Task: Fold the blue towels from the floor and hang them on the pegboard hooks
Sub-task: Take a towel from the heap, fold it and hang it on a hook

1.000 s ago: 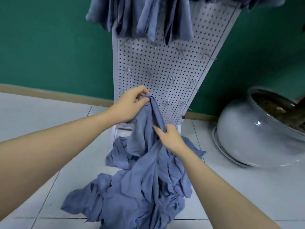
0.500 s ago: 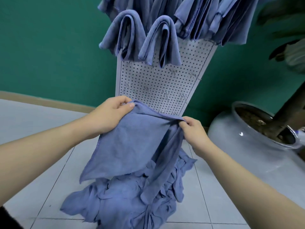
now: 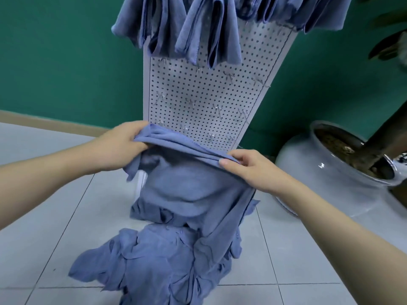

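We hold one blue towel (image 3: 189, 183) stretched by its top edge, left hand (image 3: 123, 146) and right hand (image 3: 248, 168) each pinching a corner, above the floor pile (image 3: 158, 260). Its trailing hem could drag neighbouring towels up.

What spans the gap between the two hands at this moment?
In the head view, the bunched top edge of one blue towel stretches between the left hand and right hand, each gripping one end, in front of the pegboard.
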`<control>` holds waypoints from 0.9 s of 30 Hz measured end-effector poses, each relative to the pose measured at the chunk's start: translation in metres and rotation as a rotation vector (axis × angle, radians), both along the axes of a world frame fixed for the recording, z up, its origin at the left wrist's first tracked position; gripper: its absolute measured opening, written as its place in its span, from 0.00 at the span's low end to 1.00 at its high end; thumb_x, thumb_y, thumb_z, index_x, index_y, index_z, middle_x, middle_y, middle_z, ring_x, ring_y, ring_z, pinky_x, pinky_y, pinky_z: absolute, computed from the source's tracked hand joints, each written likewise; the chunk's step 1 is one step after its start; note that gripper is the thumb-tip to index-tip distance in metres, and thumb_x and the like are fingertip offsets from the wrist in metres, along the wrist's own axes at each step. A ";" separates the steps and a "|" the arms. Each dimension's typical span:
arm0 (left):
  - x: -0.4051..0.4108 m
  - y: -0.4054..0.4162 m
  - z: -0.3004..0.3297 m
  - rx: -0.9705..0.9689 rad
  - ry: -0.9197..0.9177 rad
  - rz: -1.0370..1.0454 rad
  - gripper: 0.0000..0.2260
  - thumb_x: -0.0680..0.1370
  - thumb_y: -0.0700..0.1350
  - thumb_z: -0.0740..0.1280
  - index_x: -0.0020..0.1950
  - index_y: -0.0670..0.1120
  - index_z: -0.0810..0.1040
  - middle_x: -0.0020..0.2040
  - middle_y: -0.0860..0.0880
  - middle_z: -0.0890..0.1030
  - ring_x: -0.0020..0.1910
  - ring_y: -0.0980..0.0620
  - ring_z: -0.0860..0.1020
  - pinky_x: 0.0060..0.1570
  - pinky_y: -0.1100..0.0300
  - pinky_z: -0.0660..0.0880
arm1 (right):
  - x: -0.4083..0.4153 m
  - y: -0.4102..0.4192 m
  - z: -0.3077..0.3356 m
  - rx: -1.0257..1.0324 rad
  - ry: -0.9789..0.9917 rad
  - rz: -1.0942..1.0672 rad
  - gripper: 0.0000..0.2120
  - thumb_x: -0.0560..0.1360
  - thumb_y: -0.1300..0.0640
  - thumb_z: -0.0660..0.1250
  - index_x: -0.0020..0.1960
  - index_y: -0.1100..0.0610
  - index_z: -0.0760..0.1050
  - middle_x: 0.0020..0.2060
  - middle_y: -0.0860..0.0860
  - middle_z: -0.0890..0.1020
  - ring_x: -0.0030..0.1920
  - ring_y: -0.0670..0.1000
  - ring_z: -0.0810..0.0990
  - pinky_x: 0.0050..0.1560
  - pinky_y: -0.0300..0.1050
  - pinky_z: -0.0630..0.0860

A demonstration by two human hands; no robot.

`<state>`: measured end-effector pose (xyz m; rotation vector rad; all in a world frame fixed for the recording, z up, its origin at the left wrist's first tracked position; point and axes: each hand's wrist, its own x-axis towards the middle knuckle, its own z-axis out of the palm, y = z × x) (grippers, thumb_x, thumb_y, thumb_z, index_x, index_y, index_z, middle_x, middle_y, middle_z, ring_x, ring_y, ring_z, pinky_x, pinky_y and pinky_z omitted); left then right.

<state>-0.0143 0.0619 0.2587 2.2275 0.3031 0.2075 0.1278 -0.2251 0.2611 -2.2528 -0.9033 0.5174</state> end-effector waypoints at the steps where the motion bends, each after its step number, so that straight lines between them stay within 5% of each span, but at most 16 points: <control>1: 0.001 -0.002 0.000 -0.048 -0.024 0.003 0.16 0.79 0.34 0.58 0.35 0.51 0.66 0.31 0.42 0.79 0.28 0.47 0.72 0.31 0.59 0.70 | -0.003 -0.001 0.001 -0.048 0.004 0.026 0.23 0.75 0.35 0.72 0.50 0.56 0.81 0.43 0.57 0.83 0.41 0.45 0.75 0.45 0.46 0.73; 4: 0.004 -0.005 -0.002 -0.118 -0.046 0.012 0.13 0.77 0.31 0.55 0.39 0.47 0.62 0.38 0.36 0.73 0.26 0.50 0.68 0.27 0.58 0.67 | -0.007 0.001 -0.005 -0.237 -0.167 0.111 0.20 0.72 0.41 0.78 0.41 0.56 0.77 0.36 0.54 0.79 0.35 0.46 0.72 0.37 0.44 0.70; 7: 0.008 -0.002 -0.008 0.017 -0.049 -0.059 0.07 0.79 0.35 0.57 0.42 0.43 0.65 0.41 0.42 0.75 0.36 0.50 0.69 0.34 0.54 0.69 | -0.004 0.004 -0.016 -0.297 -0.215 0.106 0.21 0.79 0.48 0.73 0.35 0.56 0.68 0.31 0.52 0.71 0.32 0.48 0.66 0.33 0.44 0.65; 9: 0.008 -0.001 -0.011 0.130 -0.052 -0.136 0.09 0.79 0.47 0.62 0.42 0.45 0.68 0.39 0.47 0.77 0.39 0.49 0.71 0.39 0.53 0.69 | -0.001 0.003 -0.021 -0.264 -0.124 0.064 0.17 0.80 0.50 0.70 0.40 0.60 0.72 0.33 0.55 0.73 0.34 0.48 0.69 0.36 0.52 0.72; 13: 0.005 0.006 -0.018 0.466 -0.026 -0.268 0.27 0.65 0.75 0.64 0.38 0.51 0.65 0.31 0.50 0.73 0.31 0.52 0.71 0.34 0.54 0.71 | -0.005 0.002 -0.025 -0.194 -0.060 0.025 0.12 0.79 0.53 0.66 0.50 0.62 0.78 0.48 0.66 0.82 0.42 0.49 0.73 0.45 0.57 0.78; 16: 0.003 0.012 -0.023 0.760 -0.028 -0.310 0.23 0.66 0.69 0.71 0.36 0.54 0.65 0.29 0.53 0.72 0.30 0.56 0.71 0.30 0.54 0.71 | -0.016 0.004 -0.023 -0.167 -0.031 0.019 0.07 0.81 0.57 0.65 0.51 0.60 0.79 0.48 0.65 0.82 0.42 0.50 0.74 0.46 0.63 0.77; 20: 0.002 0.010 -0.019 0.869 0.040 -0.305 0.14 0.77 0.48 0.69 0.36 0.52 0.67 0.33 0.53 0.74 0.28 0.59 0.69 0.28 0.58 0.63 | -0.032 0.007 -0.015 -0.164 0.091 0.040 0.22 0.75 0.46 0.77 0.43 0.65 0.76 0.33 0.52 0.72 0.34 0.49 0.69 0.36 0.45 0.65; 25: 0.006 0.002 -0.030 0.983 0.038 -0.270 0.12 0.80 0.52 0.66 0.41 0.53 0.65 0.41 0.54 0.74 0.41 0.46 0.75 0.34 0.55 0.64 | -0.037 0.013 -0.018 -0.236 0.036 0.058 0.19 0.75 0.48 0.78 0.44 0.65 0.81 0.29 0.53 0.77 0.28 0.44 0.71 0.30 0.37 0.70; 27: 0.006 -0.003 -0.033 1.024 0.074 -0.248 0.06 0.80 0.51 0.63 0.47 0.54 0.67 0.46 0.53 0.75 0.46 0.45 0.78 0.36 0.54 0.64 | -0.037 0.014 -0.020 -0.205 0.042 0.084 0.18 0.79 0.48 0.74 0.47 0.64 0.80 0.37 0.61 0.82 0.33 0.49 0.77 0.37 0.45 0.77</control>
